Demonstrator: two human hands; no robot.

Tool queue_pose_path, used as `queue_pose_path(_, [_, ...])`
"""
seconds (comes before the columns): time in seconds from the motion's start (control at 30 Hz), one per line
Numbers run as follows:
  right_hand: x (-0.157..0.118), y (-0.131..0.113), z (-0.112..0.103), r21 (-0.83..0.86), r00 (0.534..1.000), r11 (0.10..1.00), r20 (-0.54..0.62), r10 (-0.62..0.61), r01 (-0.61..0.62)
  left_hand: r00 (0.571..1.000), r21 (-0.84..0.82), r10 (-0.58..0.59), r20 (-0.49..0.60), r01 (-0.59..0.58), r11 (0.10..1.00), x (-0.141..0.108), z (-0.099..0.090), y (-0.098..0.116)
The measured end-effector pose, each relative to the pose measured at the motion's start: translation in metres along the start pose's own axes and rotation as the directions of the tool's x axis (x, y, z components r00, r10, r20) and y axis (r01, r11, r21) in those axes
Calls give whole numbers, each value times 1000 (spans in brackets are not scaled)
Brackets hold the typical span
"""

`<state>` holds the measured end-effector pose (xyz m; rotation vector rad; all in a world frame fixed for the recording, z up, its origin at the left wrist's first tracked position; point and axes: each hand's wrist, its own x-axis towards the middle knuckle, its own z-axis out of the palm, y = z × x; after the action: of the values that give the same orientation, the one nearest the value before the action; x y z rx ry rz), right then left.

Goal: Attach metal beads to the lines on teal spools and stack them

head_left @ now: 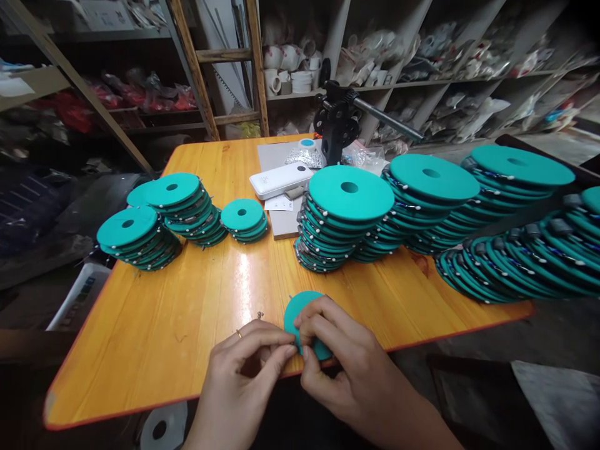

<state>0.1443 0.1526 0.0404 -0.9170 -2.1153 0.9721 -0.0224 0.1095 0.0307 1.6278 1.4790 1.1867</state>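
Observation:
At the table's front edge, a teal foam spool lies partly hidden under my right hand. The right hand's fingers are bent over it, thumb and forefinger pinched together by its near left rim. Close beside them, my left hand, with a ring on one finger, also pinches at that rim. Something tiny and dark shows at its fingertips, too small to name. Several small metal pieces lie on the wood just beyond the left hand.
Stacked teal spools with white-headed pins stand at left, centre and right of the wooden table. A white power bank lies on a grey board before a black hand-cranked device. Packed shelves rise behind.

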Motion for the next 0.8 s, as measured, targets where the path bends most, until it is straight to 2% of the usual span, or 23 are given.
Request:
queue_pose_path(0.27, [-2,-1,0,-31,1000,999,19,-3,4,997,51,82,14,-82,995,-4,1,-1])
queue_pose_path(0.63, [-2,-2,-1,-56,1000,998,24,-10,12,1000,19,16,9,-16,1000,-4,0,-1])
queue_pose_path(0.8, [-2,-2,-1,-57,999,998,34,-8,10,1000,2,27,7,-27,1000,-2,0,-1])
